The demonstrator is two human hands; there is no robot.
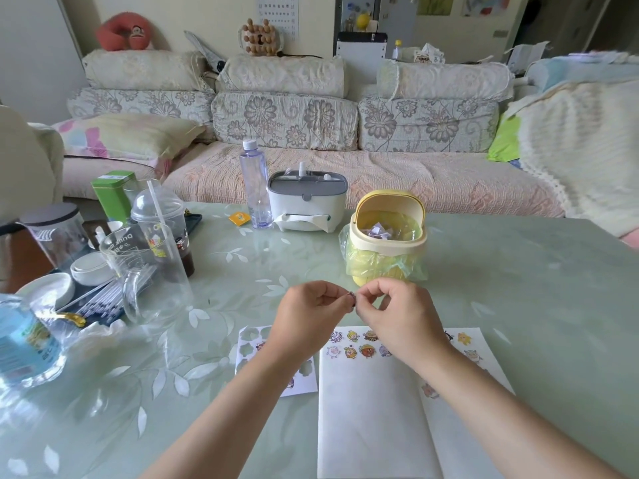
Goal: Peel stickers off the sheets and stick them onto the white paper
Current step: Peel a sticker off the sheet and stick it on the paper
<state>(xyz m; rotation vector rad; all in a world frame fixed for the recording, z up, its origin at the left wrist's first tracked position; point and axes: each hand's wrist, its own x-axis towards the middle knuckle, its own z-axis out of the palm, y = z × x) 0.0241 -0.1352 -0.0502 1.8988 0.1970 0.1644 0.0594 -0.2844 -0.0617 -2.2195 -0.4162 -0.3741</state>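
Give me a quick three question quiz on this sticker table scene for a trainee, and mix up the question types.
1. True or false: the left hand and the right hand both pinch one small sticker above the table.
2. What stands just beyond the hands? A) yellow bin B) laptop C) kettle
3. Fill in: the cartoon stickers on the white paper sit at its ____ end (near or far from the person).
Key: 1 true; 2 A; 3 far.
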